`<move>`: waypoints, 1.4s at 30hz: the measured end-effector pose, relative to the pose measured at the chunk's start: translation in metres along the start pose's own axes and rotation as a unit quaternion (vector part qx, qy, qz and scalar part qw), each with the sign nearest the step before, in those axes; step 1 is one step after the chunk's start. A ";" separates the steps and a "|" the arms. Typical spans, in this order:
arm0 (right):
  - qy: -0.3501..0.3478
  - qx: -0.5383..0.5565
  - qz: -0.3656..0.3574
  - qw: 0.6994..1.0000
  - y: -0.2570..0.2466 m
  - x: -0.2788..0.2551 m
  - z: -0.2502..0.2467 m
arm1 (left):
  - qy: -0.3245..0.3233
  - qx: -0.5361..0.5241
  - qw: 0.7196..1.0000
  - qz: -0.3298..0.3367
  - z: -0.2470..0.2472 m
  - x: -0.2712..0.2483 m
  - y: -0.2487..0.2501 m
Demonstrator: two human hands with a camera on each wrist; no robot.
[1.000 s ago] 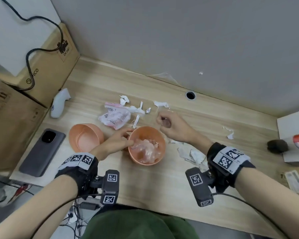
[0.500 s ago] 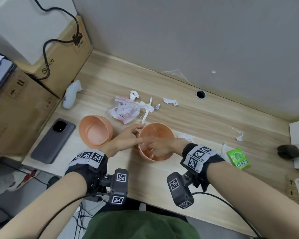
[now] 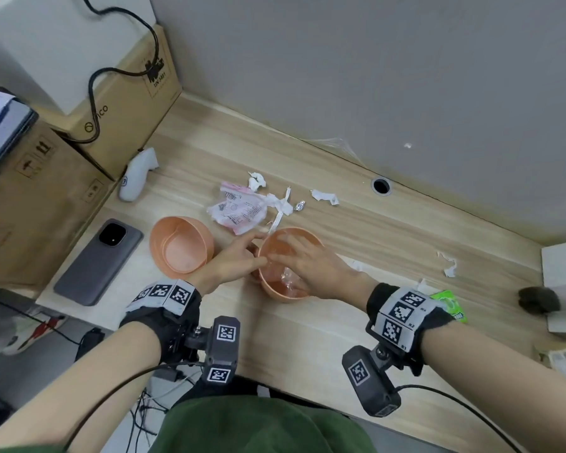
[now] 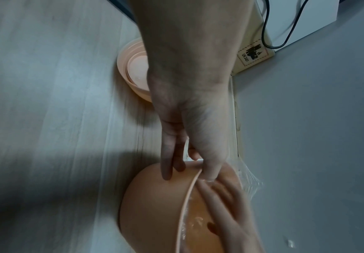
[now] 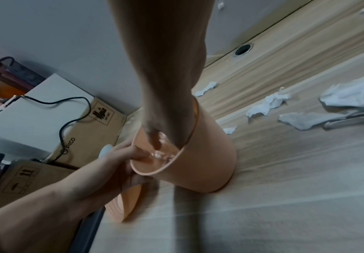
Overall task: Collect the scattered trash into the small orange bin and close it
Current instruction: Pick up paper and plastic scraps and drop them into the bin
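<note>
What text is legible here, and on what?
"PICO": side of the upper cardboard box.
"UN 3481": battery label on that same box.
Pink wrapper, green packet: print too blurred to read.
Wrist bands: coded squares; small characters too small to read.

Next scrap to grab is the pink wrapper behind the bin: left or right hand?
Right, probably. The left hand grips the bin rim, steadying it; letting go frees the bin to shift. The right hand is inside the bin on clear plastic, seemingly holding nothing, and the pink wrapper lies just beyond the rim.
</note>
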State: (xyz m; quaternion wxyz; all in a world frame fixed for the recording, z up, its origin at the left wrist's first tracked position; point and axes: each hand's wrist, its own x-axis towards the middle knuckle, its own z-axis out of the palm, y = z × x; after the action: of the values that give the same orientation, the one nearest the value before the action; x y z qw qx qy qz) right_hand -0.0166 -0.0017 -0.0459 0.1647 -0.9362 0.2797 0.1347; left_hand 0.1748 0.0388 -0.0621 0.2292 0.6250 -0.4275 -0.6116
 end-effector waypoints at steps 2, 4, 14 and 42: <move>-0.067 -0.008 0.012 0.998 0.000 0.005 0.008 | -0.007 0.011 1.000 -0.002 0.000 0.001 0.000; -0.131 -0.028 0.025 0.991 0.002 0.012 0.013 | -0.012 0.014 1.000 -0.005 0.001 0.001 0.001; -0.295 0.068 0.040 0.952 -0.001 0.039 0.001 | -0.028 0.040 0.999 -0.009 -0.001 0.001 0.002; -0.114 0.121 0.093 0.982 0.055 0.168 0.006 | 0.040 0.022 0.999 -0.019 -0.048 -0.032 -0.030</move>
State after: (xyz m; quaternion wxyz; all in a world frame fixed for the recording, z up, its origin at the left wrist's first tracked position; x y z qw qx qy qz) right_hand 0.0871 -0.1233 -0.1221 0.2940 -0.8577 0.3594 0.2208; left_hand 0.2319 0.0696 -0.0613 0.2203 0.6616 -0.4200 -0.5809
